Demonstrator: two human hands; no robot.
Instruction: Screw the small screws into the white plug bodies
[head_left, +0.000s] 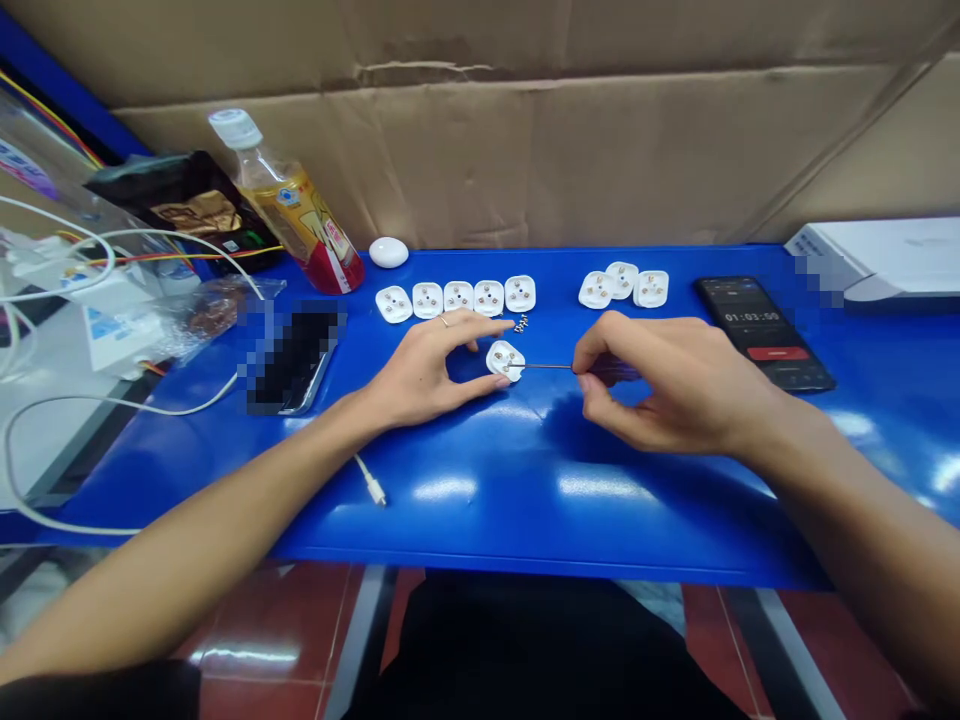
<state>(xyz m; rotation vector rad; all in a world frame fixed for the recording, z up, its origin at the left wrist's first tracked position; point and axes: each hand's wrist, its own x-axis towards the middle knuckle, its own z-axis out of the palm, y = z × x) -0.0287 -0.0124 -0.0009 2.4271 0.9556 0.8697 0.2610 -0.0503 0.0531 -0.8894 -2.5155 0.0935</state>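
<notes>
We are working with our hands apart: our left hand (427,372) is steadying a white plug body (504,360) with its fingertips, and our right hand (675,385) is pinching a small screwdriver (547,366), its tip touching the plug. Tiny screws (520,323) are lying just beyond the plug, and two groups of white plug bodies (457,297) are sitting farther along the blue table (480,510), near a phone showing a timer (763,332).

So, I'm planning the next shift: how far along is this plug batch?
The three white plug bases at right look set aside, possibly done. In hand: one plug base, steadied by the left hand while the right hand works a small screwdriver into it. Left: five bases in a row and a few loose screws.
</notes>
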